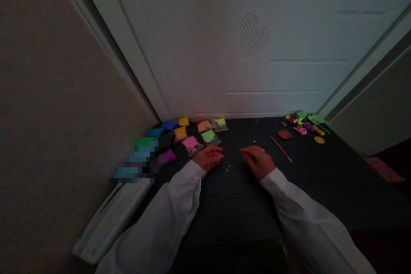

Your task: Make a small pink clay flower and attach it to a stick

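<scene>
My left hand (pixel 208 158) rests on the dark tabletop with loosely curved fingers, slightly apart, and nothing visible in them. Across a small gap, my right hand (pixel 257 162) points its fingers toward the left one; thumb and forefinger look a little apart, and the inside of the palm is hidden. Small pink clay bits (pixel 228 168) lie between the hands. More pink clay (pixel 261 149) shows just behind my right hand. Beyond my left fingers are a bag of pink clay (pixel 192 144) and a bag of light green clay (pixel 209 136). A pink modelling stick (pixel 281 149) lies right of my right hand.
Several bags of coloured clay, one orange (pixel 180 133), line the table's left back. A red clay lump (pixel 284 134), a yellow disc (pixel 319 139) and green clay shapes (pixel 316 120) sit at the right back. A long white object (pixel 112 218) lies along the left wall. A white door (pixel 218 43) stands behind.
</scene>
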`<action>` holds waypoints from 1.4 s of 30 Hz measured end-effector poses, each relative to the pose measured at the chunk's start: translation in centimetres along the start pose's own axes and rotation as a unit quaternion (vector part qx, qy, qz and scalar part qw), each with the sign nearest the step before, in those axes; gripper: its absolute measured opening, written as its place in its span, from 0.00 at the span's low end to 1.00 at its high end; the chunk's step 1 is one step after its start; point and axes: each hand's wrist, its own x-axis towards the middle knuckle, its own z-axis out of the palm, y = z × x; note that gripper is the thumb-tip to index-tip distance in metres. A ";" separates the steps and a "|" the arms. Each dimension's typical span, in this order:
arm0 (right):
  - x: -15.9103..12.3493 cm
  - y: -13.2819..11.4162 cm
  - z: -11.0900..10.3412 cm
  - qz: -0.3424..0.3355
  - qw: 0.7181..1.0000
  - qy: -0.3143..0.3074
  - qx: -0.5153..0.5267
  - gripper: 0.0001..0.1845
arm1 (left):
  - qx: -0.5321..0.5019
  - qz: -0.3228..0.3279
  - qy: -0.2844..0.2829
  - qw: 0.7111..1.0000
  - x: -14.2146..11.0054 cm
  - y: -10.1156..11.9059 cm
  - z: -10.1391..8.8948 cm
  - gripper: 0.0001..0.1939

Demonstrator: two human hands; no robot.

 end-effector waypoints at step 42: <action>-0.1 -0.9 -0.4 0.026 0.999 0.022 -0.017 0.08 | 0.183 0.056 0.078 0.978 0.7 -0.7 -0.3 0.12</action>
